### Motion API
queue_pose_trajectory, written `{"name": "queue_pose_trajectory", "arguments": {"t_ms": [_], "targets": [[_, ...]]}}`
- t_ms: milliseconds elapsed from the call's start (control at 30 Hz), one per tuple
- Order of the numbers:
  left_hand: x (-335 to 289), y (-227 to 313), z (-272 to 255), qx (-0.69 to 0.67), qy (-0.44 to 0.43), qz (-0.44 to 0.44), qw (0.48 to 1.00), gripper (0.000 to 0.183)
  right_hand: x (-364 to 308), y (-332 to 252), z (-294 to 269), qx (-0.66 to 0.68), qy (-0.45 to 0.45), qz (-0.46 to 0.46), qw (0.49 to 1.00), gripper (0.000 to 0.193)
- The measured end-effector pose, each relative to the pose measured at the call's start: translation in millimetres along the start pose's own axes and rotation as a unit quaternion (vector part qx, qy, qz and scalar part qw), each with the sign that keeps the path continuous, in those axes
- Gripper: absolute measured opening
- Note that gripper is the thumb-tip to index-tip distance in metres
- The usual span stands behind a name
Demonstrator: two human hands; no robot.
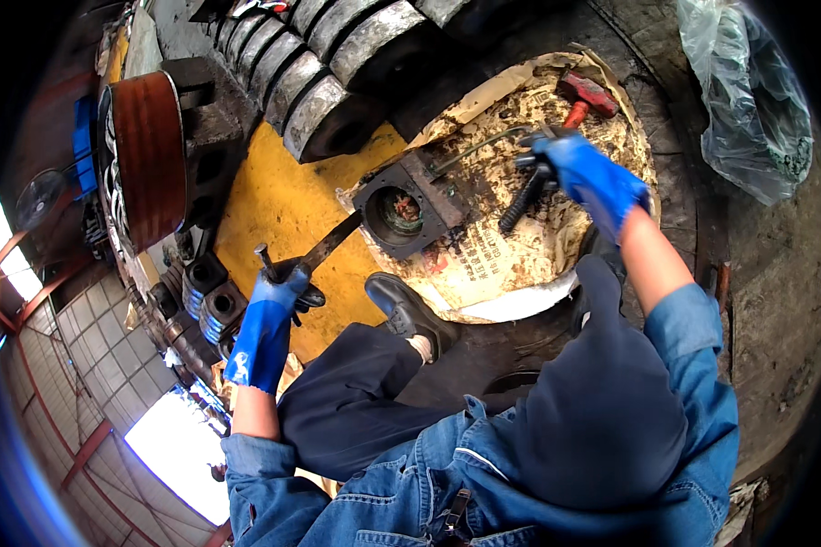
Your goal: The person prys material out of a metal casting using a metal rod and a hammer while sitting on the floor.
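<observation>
My left hand (274, 305), in a blue glove, is closed round a dark flat metal bar (334, 242). The bar's far end meets the side of a square metal casting (420, 239). Reddish and greenish bits lie in the casting's round hole. A short T-shaped metal piece (263, 255) sticks up beside the left glove; how it joins the bar is unclear. My right hand (593, 173), also gloved in blue, grips what looks like a black air blow gun (531, 166). Its thin bent nozzle (472, 149) slants down toward the casting, and a black ribbed part hangs below.
Beneath the casting lies a round, stained paper-covered surface (493, 260). A red-headed hammer (591, 94) rests on its far right. Heavy ribbed metal parts (315, 109) are stacked at the back, beyond a yellow plate (274, 196). A clear plastic bag (748, 118) lies at right.
</observation>
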State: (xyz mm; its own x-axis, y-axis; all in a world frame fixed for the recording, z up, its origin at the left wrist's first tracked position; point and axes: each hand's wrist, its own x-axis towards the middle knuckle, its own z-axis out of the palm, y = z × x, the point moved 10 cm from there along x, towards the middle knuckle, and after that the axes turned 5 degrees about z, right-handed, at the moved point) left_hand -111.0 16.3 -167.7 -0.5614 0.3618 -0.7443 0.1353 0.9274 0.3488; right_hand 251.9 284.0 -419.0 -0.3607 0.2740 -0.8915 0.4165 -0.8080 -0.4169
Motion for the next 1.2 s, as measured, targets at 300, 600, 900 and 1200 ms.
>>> {"name": "queue_pose_trajectory", "arguments": {"t_ms": [300,600,900,1200], "targets": [[-13,3,10,0.049,-0.024,-0.016,0.998,0.036,-98,8,-165,0.012,0.129,-0.004,0.992,0.028],[-17,-3,3,-0.036,0.016,-0.029,0.999,0.030,-118,-22,-234,-0.251,0.394,-0.148,0.872,0.042],[-47,144,69,0.034,0.037,0.116,0.992,0.033,-113,-115,-32,-0.022,-0.034,-0.378,0.925,0.046],[-79,285,206,0.219,0.064,0.410,0.883,0.047,-134,-112,83,0.038,-0.121,-0.286,0.950,0.052]]}}
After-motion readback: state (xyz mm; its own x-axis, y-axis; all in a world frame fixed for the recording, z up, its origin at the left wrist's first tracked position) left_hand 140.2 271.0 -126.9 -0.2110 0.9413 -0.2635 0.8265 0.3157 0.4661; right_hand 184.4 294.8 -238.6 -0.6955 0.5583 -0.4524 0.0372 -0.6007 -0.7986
